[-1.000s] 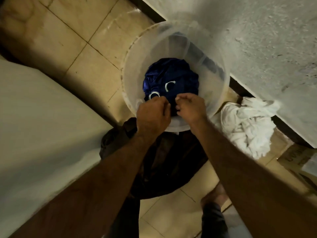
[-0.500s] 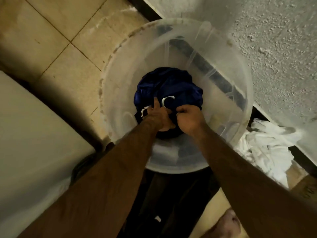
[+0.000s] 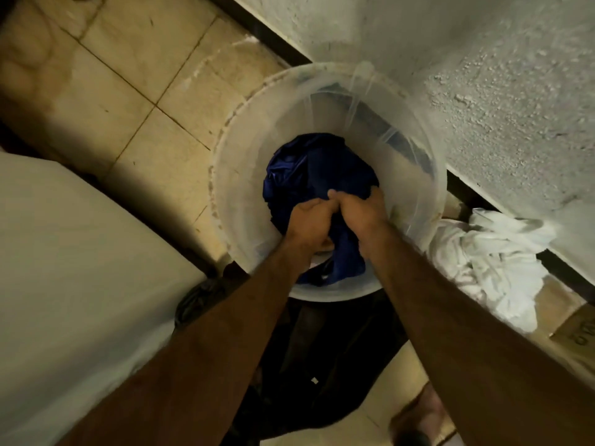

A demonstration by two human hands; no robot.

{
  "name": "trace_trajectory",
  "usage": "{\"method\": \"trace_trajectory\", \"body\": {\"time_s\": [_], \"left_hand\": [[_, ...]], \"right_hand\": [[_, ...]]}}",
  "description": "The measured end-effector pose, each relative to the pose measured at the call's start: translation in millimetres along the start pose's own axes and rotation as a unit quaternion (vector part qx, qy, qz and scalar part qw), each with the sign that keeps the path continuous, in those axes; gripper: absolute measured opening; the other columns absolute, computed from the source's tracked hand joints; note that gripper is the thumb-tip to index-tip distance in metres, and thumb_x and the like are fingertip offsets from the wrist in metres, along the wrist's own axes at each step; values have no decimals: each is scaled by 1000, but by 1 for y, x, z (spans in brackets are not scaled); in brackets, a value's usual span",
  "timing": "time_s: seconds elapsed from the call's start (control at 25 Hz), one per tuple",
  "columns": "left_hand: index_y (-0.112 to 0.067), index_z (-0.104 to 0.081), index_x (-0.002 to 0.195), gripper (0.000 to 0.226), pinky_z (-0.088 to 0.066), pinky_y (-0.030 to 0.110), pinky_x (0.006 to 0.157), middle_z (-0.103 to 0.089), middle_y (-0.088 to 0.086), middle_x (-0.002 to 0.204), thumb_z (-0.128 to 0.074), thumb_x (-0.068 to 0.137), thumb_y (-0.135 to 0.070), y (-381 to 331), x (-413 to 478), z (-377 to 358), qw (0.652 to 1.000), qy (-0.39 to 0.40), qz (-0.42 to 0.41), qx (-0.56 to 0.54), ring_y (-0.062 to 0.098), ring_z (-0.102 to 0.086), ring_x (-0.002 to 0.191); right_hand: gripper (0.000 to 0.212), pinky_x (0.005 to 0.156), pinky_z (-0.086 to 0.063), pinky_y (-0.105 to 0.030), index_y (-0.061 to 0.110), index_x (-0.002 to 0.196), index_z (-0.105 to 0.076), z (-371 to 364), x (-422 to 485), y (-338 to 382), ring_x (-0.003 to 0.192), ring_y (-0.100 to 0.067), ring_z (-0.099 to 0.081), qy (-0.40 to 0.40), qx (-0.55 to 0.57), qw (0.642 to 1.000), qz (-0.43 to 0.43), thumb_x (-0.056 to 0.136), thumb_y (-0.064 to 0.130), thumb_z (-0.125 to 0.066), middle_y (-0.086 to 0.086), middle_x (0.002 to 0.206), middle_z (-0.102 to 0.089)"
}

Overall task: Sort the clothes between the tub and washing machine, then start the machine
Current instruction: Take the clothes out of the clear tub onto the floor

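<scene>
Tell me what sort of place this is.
Probably a home laundry corner: a translucent plastic tub holding a blue garment on a tiled floor, a heap of white clothes beside it against a rough plastered wall, and what looks like a white washing machine at the left.

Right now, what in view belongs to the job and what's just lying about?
Job: tub; blue cloth in it, held by left grip and right grip; white pile; dark pile; white unit at left, possibly the machine.
Lying about: cardboard box.
</scene>
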State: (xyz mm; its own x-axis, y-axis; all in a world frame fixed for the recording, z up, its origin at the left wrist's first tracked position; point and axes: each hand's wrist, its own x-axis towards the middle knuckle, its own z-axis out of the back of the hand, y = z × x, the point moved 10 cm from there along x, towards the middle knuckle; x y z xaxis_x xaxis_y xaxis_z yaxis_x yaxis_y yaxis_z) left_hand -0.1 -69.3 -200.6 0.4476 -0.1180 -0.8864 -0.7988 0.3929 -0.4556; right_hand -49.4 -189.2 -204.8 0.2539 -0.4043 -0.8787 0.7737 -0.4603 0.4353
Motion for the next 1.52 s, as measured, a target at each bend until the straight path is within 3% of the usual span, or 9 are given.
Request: {"method": "trace_trajectory", "body": {"time_s": [0.16, 0.32, 0.52, 0.64, 0.8, 0.96, 1.2, 1.32, 1.52], "left_hand": [[-1, -61, 94, 38, -55, 38, 67, -67, 18, 93, -58, 99, -39, 3, -24, 40, 990, -130, -16, 44, 32, -66, 83], [-10, -62, 130, 66, -57, 47, 96, -67, 16, 128, -48, 96, -64, -2, -47, 29, 991, -9, 93, -91, 36, -66, 114], [-2, -65, 90, 8, -57, 37, 65, -69, 21, 93, -59, 93, -5, -28, -85, 49, 997, -61, 40, 1, 30, -64, 75], [-3, -65, 87, 10, -52, 33, 61, -65, 17, 84, -56, 84, -5, -28, -110, 54, 998, -42, 43, 35, 30, -62, 72], [-9, -59, 72, 10, -48, 40, 71, -60, 14, 79, -57, 82, -9, -10, -148, 45, 983, 57, 19, 173, 29, -56, 75], [-5, -74, 106, 35, -53, 49, 101, -75, 17, 109, -61, 87, -32, 28, -164, 67, 995, 22, 48, 80, 35, -69, 105], [-12, -65, 125, 69, -60, 42, 91, -72, 12, 116, -69, 81, -65, 14, -154, 82, 995, -64, 59, 47, 31, -70, 101], [-8, -66, 118, 45, -61, 29, 60, -74, 12, 97, -77, 86, -36, -5, -149, 67, 996, -28, 68, 56, 27, -72, 83], [-9, -72, 97, 11, -63, 46, 84, -75, 16, 96, -66, 88, -12, -24, -160, 57, 982, -33, -60, 176, 35, -72, 91]], "right_hand": [[43, 94, -57, -36, 12, 132, -66, 9, -30, 10, 114, -30, -64, -30, -35, 998, 34, 90, 4, -61, -11, 128, -67], [22, 70, -60, -33, 10, 66, -60, -9, -84, -4, 75, -26, -63, 46, -14, 999, -24, 86, 2, -59, -3, 69, -63], [14, 70, -57, -41, 7, 86, -72, -7, -128, -41, 80, -29, -70, 42, 114, 991, -64, 83, 18, -64, -10, 86, -75], [42, 67, -61, -28, 9, 116, -70, -8, -133, -34, 89, -21, -76, 38, 165, 985, -19, 88, 40, -72, -11, 110, -76], [92, 100, -56, -50, 12, 154, -36, -8, -140, -41, 119, -35, -64, 8, 205, 978, -34, 79, 31, -85, -15, 140, -60], [48, 90, -59, -46, 8, 134, -59, -12, -162, -55, 107, -38, -68, 2, 115, 993, -7, 87, 2, -64, -20, 121, -68], [10, 57, -53, -31, 7, 77, -66, -6, -197, -59, 65, -23, -63, -26, 174, 984, -8, 81, 2, -59, -13, 75, -66], [9, 51, -49, -23, 6, 75, -64, -6, -206, -70, 64, -15, -62, 4, 182, 983, -29, 82, 12, -67, -7, 75, -67], [54, 71, -56, -21, 7, 99, -74, 7, -183, -51, 87, -19, -70, -23, 120, 992, 7, 86, 59, -69, -6, 96, -74]]}}
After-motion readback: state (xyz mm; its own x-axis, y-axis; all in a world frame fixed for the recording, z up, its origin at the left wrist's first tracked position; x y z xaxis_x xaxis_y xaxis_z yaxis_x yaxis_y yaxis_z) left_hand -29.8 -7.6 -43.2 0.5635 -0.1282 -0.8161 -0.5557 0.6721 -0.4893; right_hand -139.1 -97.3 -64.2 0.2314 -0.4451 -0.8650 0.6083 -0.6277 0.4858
